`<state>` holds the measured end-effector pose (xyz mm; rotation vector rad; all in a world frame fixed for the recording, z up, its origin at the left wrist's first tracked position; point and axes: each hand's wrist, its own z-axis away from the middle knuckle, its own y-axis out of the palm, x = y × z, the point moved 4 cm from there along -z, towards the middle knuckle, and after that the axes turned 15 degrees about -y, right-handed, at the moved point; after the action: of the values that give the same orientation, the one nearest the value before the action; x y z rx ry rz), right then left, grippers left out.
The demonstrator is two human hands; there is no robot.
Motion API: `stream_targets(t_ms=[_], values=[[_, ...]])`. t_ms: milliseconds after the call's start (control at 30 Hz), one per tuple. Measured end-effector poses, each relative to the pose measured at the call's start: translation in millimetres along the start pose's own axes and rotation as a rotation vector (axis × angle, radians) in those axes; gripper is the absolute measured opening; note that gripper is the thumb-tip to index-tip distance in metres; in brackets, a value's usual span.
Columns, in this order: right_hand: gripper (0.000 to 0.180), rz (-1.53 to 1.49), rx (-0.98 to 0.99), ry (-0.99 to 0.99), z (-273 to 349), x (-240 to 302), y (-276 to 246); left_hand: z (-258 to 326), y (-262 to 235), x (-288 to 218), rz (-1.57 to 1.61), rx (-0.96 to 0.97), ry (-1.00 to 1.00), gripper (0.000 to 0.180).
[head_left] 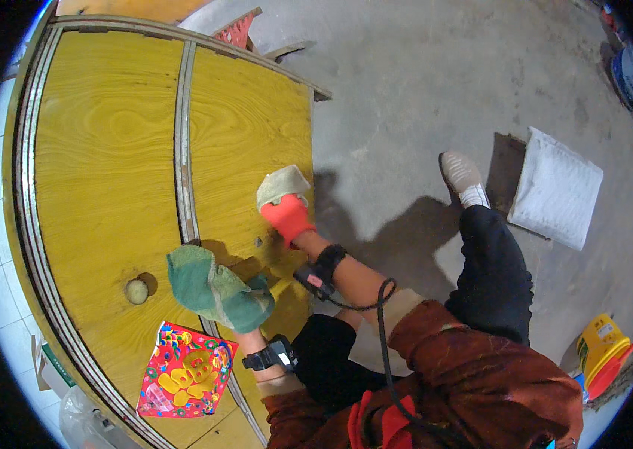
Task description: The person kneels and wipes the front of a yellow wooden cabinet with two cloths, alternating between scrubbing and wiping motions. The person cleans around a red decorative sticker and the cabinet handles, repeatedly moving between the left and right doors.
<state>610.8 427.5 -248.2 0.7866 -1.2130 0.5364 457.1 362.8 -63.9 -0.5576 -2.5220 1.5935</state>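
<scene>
My right hand [288, 218], in a red glove, is closed on a pale grey-beige pad, perhaps folded cloth [283, 184], at the right edge of a yellow wood-grain panel [111, 150]. A green covering with a pale patch, a mitt or cloth, hides my left hand [219, 290]. That hand is over the panel beside its middle metal strip [184, 142], and its fingers do not show. Left of it sits a small round pale-green thing, a ball or knob [136, 291]. Nearer me lies a bright red printed sheet or bag [185, 372] with yellow shapes.
A metal-edged rim [28, 172] borders the panel at the left. On the concrete floor [399, 97] to the right lies a white cushion-like pad [556, 187]. A yellow container [601, 348] stands at lower right. A black cable [382, 322] runs along my right arm.
</scene>
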Motion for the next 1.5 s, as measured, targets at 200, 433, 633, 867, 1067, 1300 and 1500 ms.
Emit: stream_targets(t_ms=[200,433,633,867,1067,1300,1500], values=[[0.047,0.033,-0.1,-0.141,2,10,6,-4,14,11,-0.181,-0.026,0.113,0.098],[0.046,0.049,-0.039,-0.003,11,0,3,-5,4,-8,-0.218,-0.112,0.26,0.096],[0.047,0.106,0.006,-0.057,5,0,-1,-5,0,-14,-0.216,-0.105,0.27,0.096],[0.042,-0.044,-0.003,-0.036,3,-4,-7,-3,10,4,-0.267,-0.045,0.235,0.098],[0.042,0.046,0.035,-0.021,6,-5,1,-5,2,-5,-0.16,-0.093,0.166,0.095],[0.038,-0.028,0.033,-0.088,4,-10,8,-2,4,-9,-0.194,-0.114,0.316,0.092],[0.043,0.246,0.146,-0.043,6,10,1,1,12,9,-0.285,-0.042,0.195,0.093]])
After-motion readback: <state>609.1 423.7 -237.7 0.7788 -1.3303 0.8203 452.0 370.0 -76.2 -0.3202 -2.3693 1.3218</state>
